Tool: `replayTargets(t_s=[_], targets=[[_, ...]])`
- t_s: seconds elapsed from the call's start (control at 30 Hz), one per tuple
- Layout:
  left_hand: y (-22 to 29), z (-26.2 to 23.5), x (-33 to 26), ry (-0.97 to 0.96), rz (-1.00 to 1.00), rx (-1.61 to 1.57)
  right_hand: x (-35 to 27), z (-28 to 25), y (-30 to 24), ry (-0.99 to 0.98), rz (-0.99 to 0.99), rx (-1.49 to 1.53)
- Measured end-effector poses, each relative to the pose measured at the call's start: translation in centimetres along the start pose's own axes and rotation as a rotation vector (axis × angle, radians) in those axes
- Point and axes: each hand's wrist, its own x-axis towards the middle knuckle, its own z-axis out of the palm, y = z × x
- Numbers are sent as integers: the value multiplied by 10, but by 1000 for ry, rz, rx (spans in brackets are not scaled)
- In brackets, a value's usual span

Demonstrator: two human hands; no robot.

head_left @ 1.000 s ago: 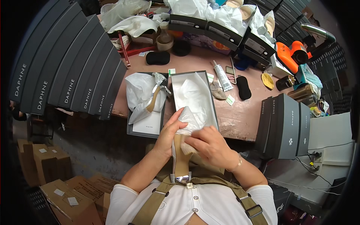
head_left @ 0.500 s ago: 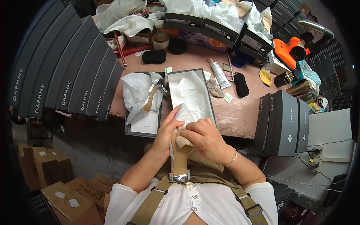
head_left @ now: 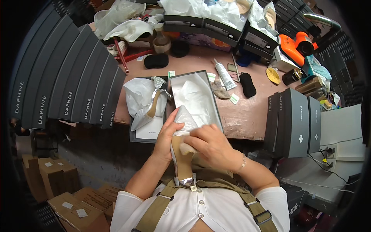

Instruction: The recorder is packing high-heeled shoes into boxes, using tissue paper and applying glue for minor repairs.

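My left hand (head_left: 169, 136) grips a pointed shoe (head_left: 177, 152) along its left side. Its sole faces up, the toe points away from me and the heel end is by my waist. The sole is tan at the middle; a whitish, shiny layer covers the toe part. Pinched in my right hand (head_left: 208, 145) is a pale beige cloth or pad (head_left: 187, 147), pressed at the tan part of the sole; the hand is slightly blurred. Beyond the toe stands an open shoe box (head_left: 216, 110) lined with white paper. Its mate, another shoe (head_left: 154, 100), lies on paper to the left.
Tall stacks of dark shoe boxes (head_left: 54, 77) flank the table (head_left: 247, 123) on the left, with more boxes (head_left: 295, 123) on the right. A white tube (head_left: 225, 76), a black oval pad (head_left: 247, 85), a yellow sponge (head_left: 273, 76) and an orange heat gun (head_left: 290, 50) lie farther back.
My right hand has slid the cloth a little left and toward me, off the whitish toe part onto the tan sole. My left hand keeps its hold, and the view has shifted slightly.
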Motion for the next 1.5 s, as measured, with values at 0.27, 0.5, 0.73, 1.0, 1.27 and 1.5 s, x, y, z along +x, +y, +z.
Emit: replayTargets(t_s=[0.27,0.5,0.73,1.0,1.27,1.5], targets=[[17,-3,-17,-41,110,-9,-20,-30,67,102,176,-179],[43,-16,-20,-40,319,-130,-29,6,70,-115,371,599],[26,-9,21,-125,342,20,-46,72,22,-316,277,1890],[31,-22,143,9,486,2469,-127,17,64,255,448,1859],[11,-47,160,55,581,2346,-131,21,77,279,194,1920],[21,-64,180,158,1108,1814,-126,12,62,223,193,1877]])
